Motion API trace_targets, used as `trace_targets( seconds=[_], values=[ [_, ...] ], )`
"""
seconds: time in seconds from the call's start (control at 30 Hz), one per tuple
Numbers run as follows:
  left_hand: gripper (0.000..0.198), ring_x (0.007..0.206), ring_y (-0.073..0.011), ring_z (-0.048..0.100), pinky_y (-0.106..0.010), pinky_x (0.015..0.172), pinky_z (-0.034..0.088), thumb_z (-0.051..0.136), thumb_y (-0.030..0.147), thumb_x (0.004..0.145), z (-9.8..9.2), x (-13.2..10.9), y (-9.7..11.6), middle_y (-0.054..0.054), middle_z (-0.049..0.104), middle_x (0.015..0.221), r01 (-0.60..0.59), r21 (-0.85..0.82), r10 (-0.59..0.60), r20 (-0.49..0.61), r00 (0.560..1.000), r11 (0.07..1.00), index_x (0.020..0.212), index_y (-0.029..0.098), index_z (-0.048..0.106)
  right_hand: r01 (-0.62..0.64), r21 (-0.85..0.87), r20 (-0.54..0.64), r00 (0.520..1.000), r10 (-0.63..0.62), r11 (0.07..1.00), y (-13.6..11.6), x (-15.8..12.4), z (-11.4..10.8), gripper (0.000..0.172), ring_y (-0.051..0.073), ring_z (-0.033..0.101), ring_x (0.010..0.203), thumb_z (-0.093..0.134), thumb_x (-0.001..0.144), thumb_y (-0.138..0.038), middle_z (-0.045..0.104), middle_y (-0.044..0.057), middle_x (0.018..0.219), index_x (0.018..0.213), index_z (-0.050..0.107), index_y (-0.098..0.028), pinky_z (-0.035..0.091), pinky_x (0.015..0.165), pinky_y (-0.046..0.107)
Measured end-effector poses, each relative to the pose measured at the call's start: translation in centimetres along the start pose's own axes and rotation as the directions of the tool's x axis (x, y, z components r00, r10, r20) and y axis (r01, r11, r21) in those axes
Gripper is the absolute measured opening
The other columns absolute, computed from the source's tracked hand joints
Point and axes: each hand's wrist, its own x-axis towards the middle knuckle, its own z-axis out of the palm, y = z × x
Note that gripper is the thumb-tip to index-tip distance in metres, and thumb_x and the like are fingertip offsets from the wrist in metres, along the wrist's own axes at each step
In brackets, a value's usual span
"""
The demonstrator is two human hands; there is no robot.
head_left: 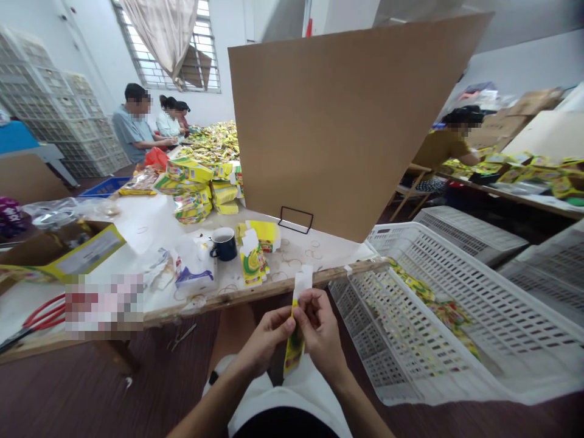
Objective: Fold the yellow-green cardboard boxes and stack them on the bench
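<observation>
Between my two hands, above my lap and just in front of the table edge, is a narrow yellow printed carton (294, 351) with a white flap sticking up at its top. My left hand (272, 331) pinches its left side between thumb and fingers. On the other side, my right hand (317, 319) grips the upper right edge, its fingers curled near the flap. Nearest on the table are a few yellow-green cartons (253, 264) with white flaps and a dark blue mug (224, 244).
At my right stands a white plastic crate (410, 353) holding yellow packs. A large cardboard sheet (337, 134) rises at the table's far side. Stacked yellow cartons (191, 194), red-handled scissors (43, 313) and an open box (86, 252) lie leftward. Several people sit farther off.
</observation>
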Motion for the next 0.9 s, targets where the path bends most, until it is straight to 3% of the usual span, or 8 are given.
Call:
trace_targets(
  seconds=[0.13,0.27,0.37,0.47,0.57,0.7,0.8,0.9],
  values=[
    [0.039,0.085,-0.0197,0.065,-0.025,0.077,0.046,0.072,0.036,0.078,0.5,0.0,0.1,-0.007,0.071,0.090,-0.043,0.003,0.043,-0.026,0.999,0.999,0.111,0.018,0.067,0.018,-0.023,0.002,1.000,-0.018,1.000,-0.1,-0.1,0.0,0.012,0.013,0.053,0.069,0.056,0.088,-0.027,0.052,-0.001,0.078,0.095,0.049,-0.021,0.046,0.063,0.023],
    [0.039,0.088,-0.0231,0.066,-0.028,0.079,0.048,0.076,0.039,0.072,1.5,0.0,0.1,-0.008,0.071,0.088,-0.038,-0.137,0.024,-0.103,0.994,0.990,0.103,0.017,0.071,0.053,-0.107,-0.002,0.999,-0.054,0.993,-0.3,-0.3,-0.1,0.008,0.015,0.055,0.073,0.054,0.089,-0.025,0.055,0.001,0.082,0.096,0.051,-0.022,0.048,0.066,0.025],
    [0.038,0.088,-0.0251,0.066,-0.030,0.080,0.050,0.081,0.038,0.066,1.8,-0.1,0.5,-0.009,0.072,0.086,-0.041,-0.206,0.003,-0.184,0.983,0.978,0.094,0.014,0.072,0.165,-0.228,0.034,0.986,-0.161,0.960,-0.6,-0.1,-0.6,0.021,0.020,0.056,0.094,0.055,0.089,-0.023,0.059,0.005,0.103,0.110,0.054,-0.022,0.047,0.082,0.031],
    [0.038,0.085,-0.0256,0.067,-0.031,0.079,0.051,0.082,0.038,0.063,1.6,-0.2,1.1,-0.009,0.072,0.084,-0.057,-0.230,-0.011,-0.283,0.959,0.972,0.091,0.013,0.072,0.260,-0.365,0.181,0.962,-0.206,0.894,-0.8,0.4,-1.4,0.038,0.023,0.050,0.110,0.060,0.086,-0.021,0.057,0.005,0.120,0.123,0.052,-0.026,0.039,0.096,0.038],
    [0.043,0.080,-0.0249,0.068,-0.030,0.072,0.052,0.082,0.039,0.063,1.2,-0.3,1.4,-0.008,0.072,0.084,-0.031,-0.232,-0.045,-0.314,0.948,0.972,0.096,0.014,0.070,0.249,-0.425,0.250,0.956,-0.152,0.870,-1.0,0.7,-1.8,0.038,0.023,0.051,0.106,0.065,0.082,-0.017,0.059,0.004,0.113,0.118,0.055,-0.026,0.039,0.094,0.037],
    [0.052,0.068,-0.0225,0.068,-0.026,0.056,0.050,0.077,0.049,0.066,0.9,-0.4,0.9,-0.008,0.071,0.080,0.058,-0.193,-0.115,-0.298,0.948,0.980,0.103,0.014,0.066,0.212,-0.377,0.176,0.972,-0.155,0.902,-0.8,0.7,-1.4,0.030,0.021,0.052,0.094,0.067,0.075,-0.008,0.055,0.003,0.099,0.099,0.055,-0.021,0.043,0.083,0.033],
    [0.052,0.058,-0.0195,0.065,-0.024,0.050,0.048,0.074,0.055,0.067,0.6,-0.4,0.3,-0.007,0.070,0.072,0.158,-0.172,-0.204,-0.294,0.934,0.972,0.093,0.011,0.067,0.149,-0.353,0.128,0.986,-0.110,0.924,-0.5,0.5,-1.3,0.027,0.019,0.052,0.087,0.064,0.073,-0.004,0.053,0.002,0.092,0.090,0.052,-0.021,0.044,0.077,0.030],
    [0.044,0.052,-0.0166,0.063,-0.024,0.050,0.048,0.076,0.051,0.066,0.3,-0.4,-0.1,-0.003,0.067,0.064,0.166,-0.174,-0.216,-0.325,0.921,0.971,0.082,0.012,0.065,0.149,-0.350,0.153,0.983,-0.101,0.925,-0.6,0.5,-1.5,0.017,0.018,0.052,0.083,0.062,0.078,-0.009,0.052,0.002,0.088,0.086,0.053,-0.020,0.043,0.073,0.029]
  ],
)
